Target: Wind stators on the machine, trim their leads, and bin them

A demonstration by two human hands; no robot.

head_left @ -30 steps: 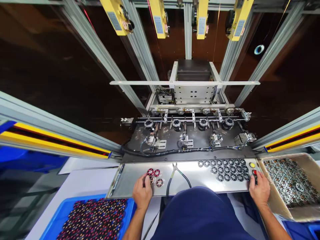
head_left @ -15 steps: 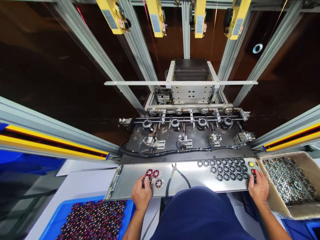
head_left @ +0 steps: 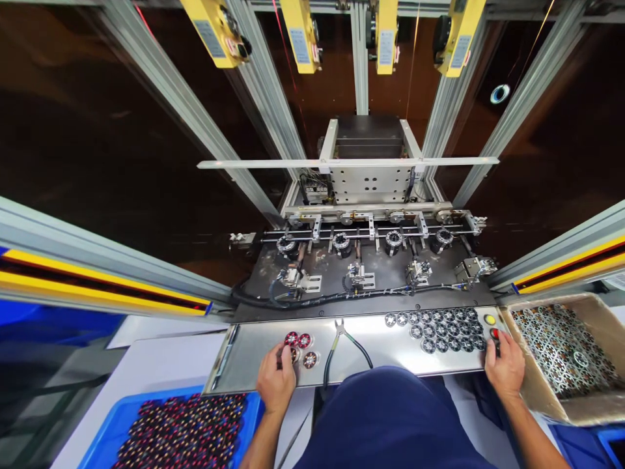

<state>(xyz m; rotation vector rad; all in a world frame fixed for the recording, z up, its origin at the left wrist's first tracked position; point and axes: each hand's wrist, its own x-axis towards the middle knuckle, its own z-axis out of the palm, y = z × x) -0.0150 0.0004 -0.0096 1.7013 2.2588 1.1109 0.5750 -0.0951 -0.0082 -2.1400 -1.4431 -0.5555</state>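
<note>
Both hands at the front of a metal shelf, fingers partly hidden

The left hand, near the front edge toward the left corner, is curled, and its fingers hide part of one of the four reddish discs. Between thumb and fingers there is a dark piece; I cannot tell if it is grasped or only touched. The right hand is curled at the right edge, beside the red button. Its thumb lies against a dark part, mostly covered, so I cannot tell whether the hand is clenched on it. Navy clothing hides the middle of the front edge. The blue bin is cut off at the bottom, and its many small pieces are too crowded to separate.

The reddish discs are round, with red or brownish rims and pale spoked centres. Toward the right edge, the black-and-silver discs lie flat in close rows, near the yellow button. Between both groups lie pliers, jaws toward the back edge, dark handles spread apart. Outside the right edge, a carton holds many silvery spoked pieces.
</note>
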